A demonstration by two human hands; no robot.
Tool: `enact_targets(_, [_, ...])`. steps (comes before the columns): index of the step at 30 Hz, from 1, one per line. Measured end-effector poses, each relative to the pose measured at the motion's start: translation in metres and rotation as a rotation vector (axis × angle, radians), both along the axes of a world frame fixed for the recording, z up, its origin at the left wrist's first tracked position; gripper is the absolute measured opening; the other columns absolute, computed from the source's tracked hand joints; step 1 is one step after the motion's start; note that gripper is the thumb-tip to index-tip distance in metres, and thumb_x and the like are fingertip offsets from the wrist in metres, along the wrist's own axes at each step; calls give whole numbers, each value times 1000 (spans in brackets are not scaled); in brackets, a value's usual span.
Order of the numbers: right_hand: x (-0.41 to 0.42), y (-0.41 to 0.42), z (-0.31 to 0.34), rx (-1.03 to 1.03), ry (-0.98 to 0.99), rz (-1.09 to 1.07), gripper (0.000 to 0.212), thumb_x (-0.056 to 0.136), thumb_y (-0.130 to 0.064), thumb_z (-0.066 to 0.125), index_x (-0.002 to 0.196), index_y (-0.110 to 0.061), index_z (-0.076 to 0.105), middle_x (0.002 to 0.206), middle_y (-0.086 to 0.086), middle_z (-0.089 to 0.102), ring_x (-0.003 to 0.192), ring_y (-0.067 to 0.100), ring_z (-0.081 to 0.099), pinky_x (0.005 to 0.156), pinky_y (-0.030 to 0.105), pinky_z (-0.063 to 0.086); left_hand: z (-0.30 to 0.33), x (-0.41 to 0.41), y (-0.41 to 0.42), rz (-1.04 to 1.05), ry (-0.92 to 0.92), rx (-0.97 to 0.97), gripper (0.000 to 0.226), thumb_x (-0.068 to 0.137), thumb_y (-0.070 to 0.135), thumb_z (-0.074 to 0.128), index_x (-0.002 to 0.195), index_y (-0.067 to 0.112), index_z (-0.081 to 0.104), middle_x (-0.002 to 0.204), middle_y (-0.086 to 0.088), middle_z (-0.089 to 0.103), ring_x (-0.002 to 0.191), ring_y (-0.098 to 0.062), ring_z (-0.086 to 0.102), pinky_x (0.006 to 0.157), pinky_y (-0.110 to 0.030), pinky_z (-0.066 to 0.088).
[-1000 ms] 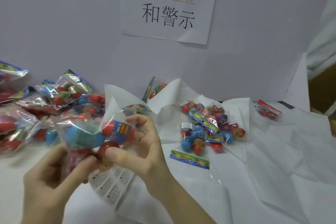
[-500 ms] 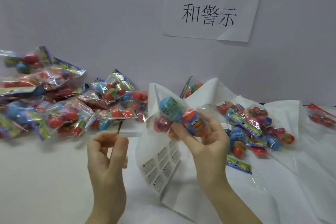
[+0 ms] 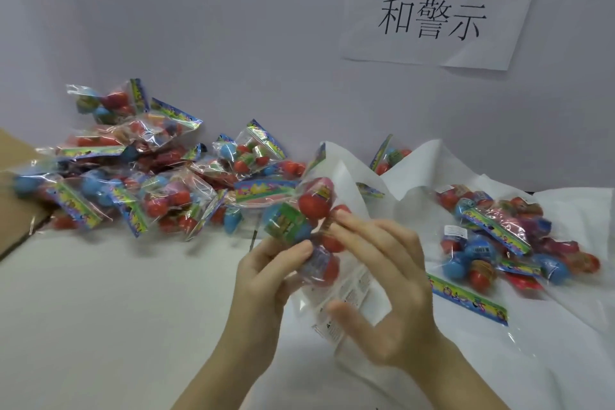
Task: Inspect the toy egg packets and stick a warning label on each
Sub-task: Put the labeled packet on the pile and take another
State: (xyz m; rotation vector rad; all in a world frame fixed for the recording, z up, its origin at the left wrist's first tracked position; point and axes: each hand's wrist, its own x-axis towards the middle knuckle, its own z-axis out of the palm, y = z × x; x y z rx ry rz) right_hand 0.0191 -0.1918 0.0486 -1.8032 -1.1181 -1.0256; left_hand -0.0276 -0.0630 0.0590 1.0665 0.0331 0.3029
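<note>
White table (image 3: 100,326), bare toward seven o'clock. White wall behind, with a paper sign (image 3: 442,7) at one o'clock. Crumpled white wrap (image 3: 565,326) spread from three to five o'clock. Big heap (image 3: 139,183) of egg packets at nine to ten o'clock; smaller pile (image 3: 499,243) at three o'clock on the wrap, a few there showing small white stickers. Cardboard corner (image 3: 16,190) at nine, at the frame edge. Dead centre, lifted off the table: one packet (image 3: 309,230) of red, green and blue eggs, gripped from both sides. Left hand (image 3: 266,280) curled round its lower left, thumb pressed on the film. Right hand (image 3: 389,276) pinching the right edge with fingertips, thumb held apart below. Beneath, at six o'clock, a label sheet (image 3: 346,306), partly hidden by the right hand. Probably mid-inspection, no label yet visible on this packet. Best done by turning it slowly, checking seals and eggs, then flattening a smooth patch of film before pressing a label down.
</note>
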Motion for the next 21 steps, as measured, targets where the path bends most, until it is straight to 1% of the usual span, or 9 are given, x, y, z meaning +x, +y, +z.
enact_targets(2, [2, -1, 2, 87, 110, -31, 40, 97, -42, 36, 116, -14, 57, 122, -2, 57, 114, 9, 46, 100, 21, 32, 0, -1, 4, 2, 32, -51, 22, 57, 13, 55, 67, 13, 75, 69, -8, 71, 60, -17, 66, 52, -20, 52])
enact_targets(4, [4, -1, 6, 179, 278, -22, 30, 91, -37, 48, 113, -19, 58, 114, -8, 60, 107, 3, 51, 94, 14, 35, 2, -2, 6, -14, 55, -98, 21, 57, 15, 54, 66, 9, 72, 67, -12, 70, 57, -20, 66, 48, -20, 51])
enact_targets(6, [4, -2, 11, 271, 551, 108, 23, 79, -33, 62, 101, -33, 67, 97, -15, 69, 88, 0, 61, 80, 12, 44, 3, -3, 5, -19, 55, -68, 21, 58, 15, 57, 74, 8, 68, 68, -11, 69, 58, -17, 66, 48, -20, 50])
enact_targets(8, [4, -4, 15, 334, 788, 284, 13, 76, -28, 71, 85, -37, 74, 80, -13, 73, 71, 5, 65, 66, 15, 49, 2, -1, 4, 11, 30, 32, 20, 60, 13, 63, 79, 9, 65, 67, -6, 68, 58, -14, 64, 51, -19, 50])
enact_targets(10, [3, -4, 16, 366, 850, 318, 15, 72, -26, 70, 82, -36, 75, 76, -10, 73, 64, 8, 66, 61, 16, 51, 0, 1, 3, 47, 14, 93, 21, 59, 12, 67, 80, 10, 65, 67, -3, 68, 58, -13, 63, 53, -19, 50])
enact_targets(15, [2, -4, 18, 469, 792, 211, 18, 63, -23, 69, 72, -38, 74, 66, -11, 71, 57, 6, 65, 58, 14, 51, -1, 3, 4, 75, 19, 95, 32, 58, 8, 78, 88, 7, 65, 68, 0, 69, 57, -11, 63, 53, -18, 49])
enact_targets(16, [2, -4, 19, 481, 823, 225, 18, 62, -21, 69, 72, -36, 75, 66, -9, 71, 57, 6, 65, 59, 14, 51, -1, 3, 5, 77, 22, 93, 31, 59, 11, 76, 88, 7, 65, 69, -1, 69, 57, -12, 63, 53, -18, 49])
enact_targets(19, [4, -6, 22, 506, 987, 294, 18, 57, -18, 70, 70, -28, 76, 66, -2, 72, 56, 10, 66, 58, 16, 52, 0, 2, 7, 80, 32, 101, 36, 54, 11, 85, 85, 9, 66, 66, 0, 68, 55, -12, 63, 52, -18, 49])
enact_targets(21, [7, -8, 23, 495, 1082, 352, 17, 52, -19, 71, 68, -23, 76, 62, 1, 71, 54, 10, 65, 56, 15, 51, 0, 3, 8, 76, 26, 110, 26, 56, 9, 83, 78, 13, 70, 67, 0, 68, 56, -11, 63, 53, -19, 50])
